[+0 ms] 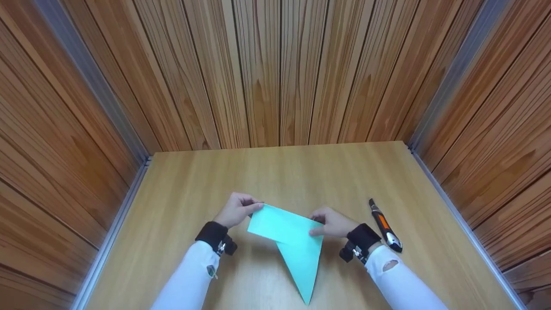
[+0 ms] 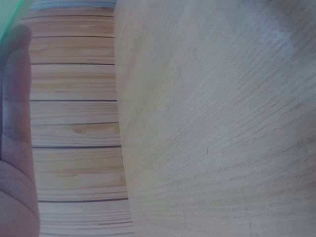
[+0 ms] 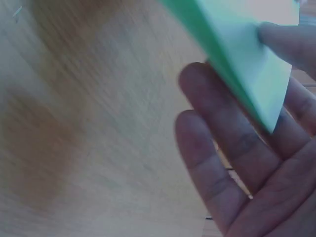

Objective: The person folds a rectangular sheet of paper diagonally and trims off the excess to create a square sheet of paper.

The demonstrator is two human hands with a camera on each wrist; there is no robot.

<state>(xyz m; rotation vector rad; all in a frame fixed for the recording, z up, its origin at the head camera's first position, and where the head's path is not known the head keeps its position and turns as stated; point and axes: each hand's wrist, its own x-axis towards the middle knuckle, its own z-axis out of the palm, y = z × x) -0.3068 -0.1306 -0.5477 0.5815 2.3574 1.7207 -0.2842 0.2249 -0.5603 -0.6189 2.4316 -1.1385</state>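
Observation:
A folded sheet of turquoise paper point(image 1: 286, 226) is held between both hands above the table, one long pointed part hanging toward the near edge. My left hand point(image 1: 236, 209) pinches its upper left corner between thumb and fingers. At the right end, my right hand point(image 1: 333, 222) pinches the sheet, thumb on the front face. In the right wrist view the thumb presses on the paper point(image 3: 266, 64), with other fingers point(image 3: 217, 103) spread behind it. Only a sliver of paper point(image 2: 11, 15) shows beside the left hand point(image 2: 17, 133) in the left wrist view.
A black and orange utility knife point(image 1: 385, 226) lies on the wooden table point(image 1: 193, 181) to the right of the right hand. Wood-panelled walls point(image 1: 280, 77) rise at the back and both sides, with metal rails point(image 1: 112, 241) along the table's side edges.

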